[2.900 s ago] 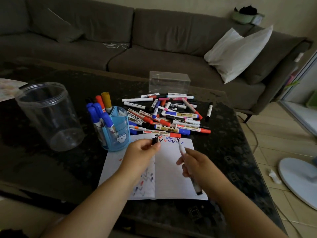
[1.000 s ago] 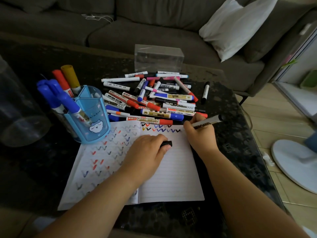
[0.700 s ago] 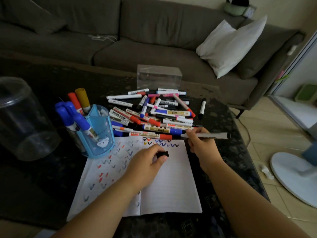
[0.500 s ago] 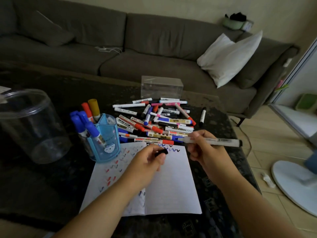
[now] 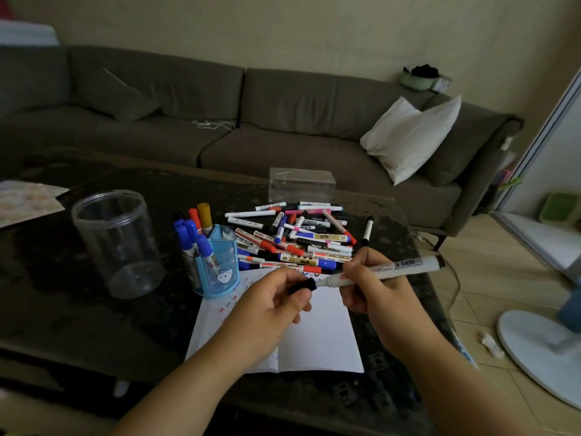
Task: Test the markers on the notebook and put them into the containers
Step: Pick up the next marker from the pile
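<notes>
Right hand [image 5: 371,287] — grips white marker [image 5: 396,268]; left hand [image 5: 276,302] — pinches black cap [image 5: 302,285] at its tip, above notebook [image 5: 320,335].

My left hand [image 5: 276,302] pinches a black cap [image 5: 303,285] against the tip of the marker [image 5: 386,269] my right hand [image 5: 369,286] grips above the notebook [image 5: 320,338], near the blue cup [image 5: 217,265].
</notes>
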